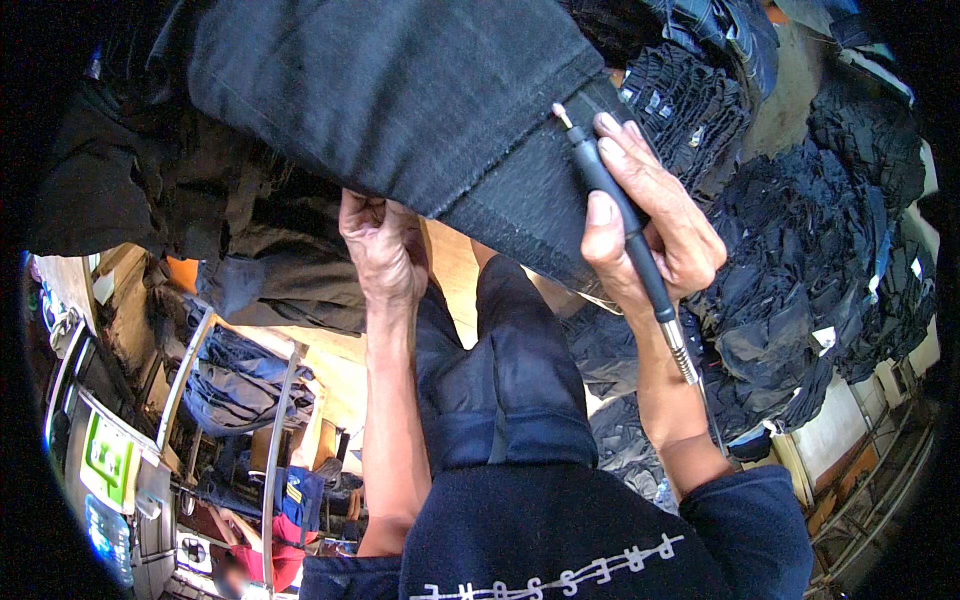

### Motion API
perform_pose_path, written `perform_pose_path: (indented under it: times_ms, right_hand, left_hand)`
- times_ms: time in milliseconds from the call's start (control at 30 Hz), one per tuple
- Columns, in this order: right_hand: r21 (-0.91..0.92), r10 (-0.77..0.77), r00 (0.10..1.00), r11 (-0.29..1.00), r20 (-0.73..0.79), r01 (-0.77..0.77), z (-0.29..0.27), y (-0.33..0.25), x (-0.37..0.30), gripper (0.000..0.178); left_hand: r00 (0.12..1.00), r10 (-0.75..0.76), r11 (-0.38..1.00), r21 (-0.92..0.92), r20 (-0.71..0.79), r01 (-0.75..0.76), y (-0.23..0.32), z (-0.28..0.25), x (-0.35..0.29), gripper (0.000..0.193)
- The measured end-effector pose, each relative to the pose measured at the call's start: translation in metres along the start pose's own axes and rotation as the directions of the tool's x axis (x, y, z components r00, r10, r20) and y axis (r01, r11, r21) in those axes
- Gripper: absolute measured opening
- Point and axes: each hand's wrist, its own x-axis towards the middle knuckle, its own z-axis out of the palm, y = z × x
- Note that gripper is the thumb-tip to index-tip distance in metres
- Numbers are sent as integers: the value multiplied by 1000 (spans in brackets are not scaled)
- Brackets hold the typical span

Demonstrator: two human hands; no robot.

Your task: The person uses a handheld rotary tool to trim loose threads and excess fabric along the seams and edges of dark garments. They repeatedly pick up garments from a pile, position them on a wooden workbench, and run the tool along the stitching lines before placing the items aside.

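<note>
Left hand (385, 250) at centre pinched the edge of dark cloth (400, 100), right hand (685, 228) curled firmly round a pen-shaped tool (653, 275), fabric piles (770, 260) at right.

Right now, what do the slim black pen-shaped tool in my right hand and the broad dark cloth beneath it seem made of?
The slim black pen-shaped tool seems matte plastic or rubber, barely shining; its ribbed silver end gleams like metal. The pinkish tip is too small to tell. The broad dark cloth looks like matte woven denim or cotton, given its soft creases.
</note>
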Motion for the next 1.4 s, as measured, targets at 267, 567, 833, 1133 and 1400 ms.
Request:
perform_pose_path:
  times_ms: [267, 567, 833, 1133, 1400]
  right_hand:
    - [-21, 45, 999, 999, -31, -45, 3, -3, 0, 33]
    - [-67, 122, 992, 990, -26, -124, 2, -11, 1, 33]
    - [-123, 129, 980, 981, -150, -148, 7, -6, 0, 32]
    - [303, 391, 721, 918, -573, -256, 4, 9, -3, 43]
    - [488, 351, 889, 855, -293, -176, -17, -20, 19, 48]
  left_hand:
    - [1000, -23, 1000, -18, -6, 23, 0, -2, -1, 36]
    - [997, -63, 998, 24, -43, 64, 3, 2, -2, 35]
    - [999, -19, 996, 83, 48, 15, -3, -4, 2, 47]
    - [998, -2, 988, 156, -64, 12, -6, -3, 2, 39]
    - [977, -175, 585, 785, -123, 204, 84, 35, -14, 39]
